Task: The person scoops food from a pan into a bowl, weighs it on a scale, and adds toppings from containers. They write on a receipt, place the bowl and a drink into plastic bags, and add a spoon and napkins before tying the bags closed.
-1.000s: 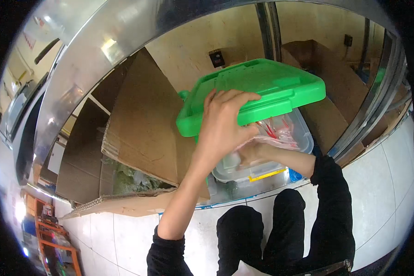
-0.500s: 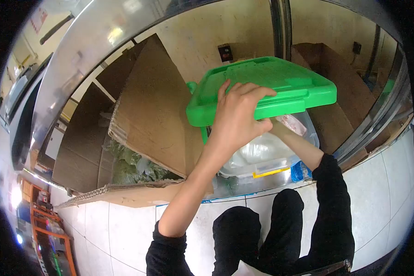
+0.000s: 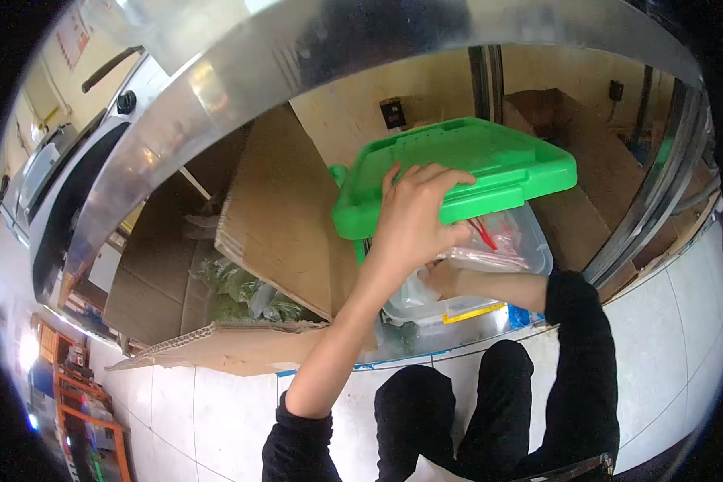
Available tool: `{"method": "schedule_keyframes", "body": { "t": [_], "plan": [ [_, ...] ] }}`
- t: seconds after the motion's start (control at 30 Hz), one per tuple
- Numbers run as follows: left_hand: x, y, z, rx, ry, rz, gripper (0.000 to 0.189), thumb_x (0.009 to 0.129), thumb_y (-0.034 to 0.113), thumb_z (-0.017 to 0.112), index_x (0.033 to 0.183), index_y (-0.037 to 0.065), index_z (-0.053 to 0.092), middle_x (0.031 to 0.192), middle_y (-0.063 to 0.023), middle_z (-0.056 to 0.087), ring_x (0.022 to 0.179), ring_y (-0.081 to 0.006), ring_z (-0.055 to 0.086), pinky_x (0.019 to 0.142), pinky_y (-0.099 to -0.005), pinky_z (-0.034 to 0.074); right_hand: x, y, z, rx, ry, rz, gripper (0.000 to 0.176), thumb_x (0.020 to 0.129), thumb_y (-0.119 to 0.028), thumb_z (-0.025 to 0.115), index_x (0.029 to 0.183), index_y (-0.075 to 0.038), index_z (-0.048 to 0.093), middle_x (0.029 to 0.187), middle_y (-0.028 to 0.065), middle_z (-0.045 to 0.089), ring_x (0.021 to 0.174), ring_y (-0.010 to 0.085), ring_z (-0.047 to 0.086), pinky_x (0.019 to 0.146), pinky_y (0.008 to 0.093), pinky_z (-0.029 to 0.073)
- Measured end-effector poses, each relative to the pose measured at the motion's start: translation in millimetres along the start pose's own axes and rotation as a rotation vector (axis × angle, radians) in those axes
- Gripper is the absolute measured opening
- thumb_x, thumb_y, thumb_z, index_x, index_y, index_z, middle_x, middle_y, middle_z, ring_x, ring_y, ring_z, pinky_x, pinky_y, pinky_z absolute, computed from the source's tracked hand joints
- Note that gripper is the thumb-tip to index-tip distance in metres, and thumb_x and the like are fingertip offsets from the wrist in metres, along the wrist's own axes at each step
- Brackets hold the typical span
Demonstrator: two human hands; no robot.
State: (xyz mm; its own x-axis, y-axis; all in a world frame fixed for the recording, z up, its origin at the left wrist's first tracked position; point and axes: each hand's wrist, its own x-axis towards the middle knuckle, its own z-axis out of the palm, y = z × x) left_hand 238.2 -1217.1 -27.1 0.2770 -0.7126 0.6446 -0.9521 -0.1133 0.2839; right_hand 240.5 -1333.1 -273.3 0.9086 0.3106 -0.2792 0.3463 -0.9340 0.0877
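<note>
Head view: my left hand [image 3: 416, 210] grasps the near edge of the green lid [image 3: 474, 153], raised above the clear box [image 3: 541, 243]. My right hand [image 3: 442, 279] has shifted from farther under the lid to the near-left white plastic [image 3: 412, 292], now within reach; finger closure: cannot tell.

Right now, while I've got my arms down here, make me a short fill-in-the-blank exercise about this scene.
1. The left hand holds up the ____ lid.
2. The right hand is inside the clear box.  The clip on its front is ____.
3. Both sleeves are ____.
4. The floor tiles are ____.

Missing words: green; yellow; black; white.
</note>
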Motion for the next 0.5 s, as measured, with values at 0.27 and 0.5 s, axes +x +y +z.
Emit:
{"method": "schedule_keyframes", "body": {
  "t": [0.27,0.5],
  "plan": [
    [2.1,2.8,-5.2,-0.017,-0.029,-0.05,0.046,0.053,0.016,0.07,0.098,0.009,0.062,0.094,-0.0128,0.062,0.094,-0.032,0.057,0.092,-0.046,0.037,-8.0,23.0,-45.0,0.101,-0.15,0.013,0.042,0.074,-0.043,0.067,0.092,-0.005,0.068,0.109,0.0138,0.062,0.105,0.0301,0.057,0.085,0.045,0.046],
    [27.4,-4.0,-17.1,-0.068,0.015,-0.03,0.046,0.052,0.016,0.071,0.097,0.008,0.063,0.094,-0.0143,0.064,0.089,-0.0325,0.06,0.081,-0.0387,0.047,-94.3,92.7,-114.8,0.268,0.672,0.295,0.03,0.073,-0.032,0.067,0.086,-0.005,0.066,0.085,0.0167,0.064,0.086,0.0339,0.061,0.075,0.0432,0.047]
  ]
}}
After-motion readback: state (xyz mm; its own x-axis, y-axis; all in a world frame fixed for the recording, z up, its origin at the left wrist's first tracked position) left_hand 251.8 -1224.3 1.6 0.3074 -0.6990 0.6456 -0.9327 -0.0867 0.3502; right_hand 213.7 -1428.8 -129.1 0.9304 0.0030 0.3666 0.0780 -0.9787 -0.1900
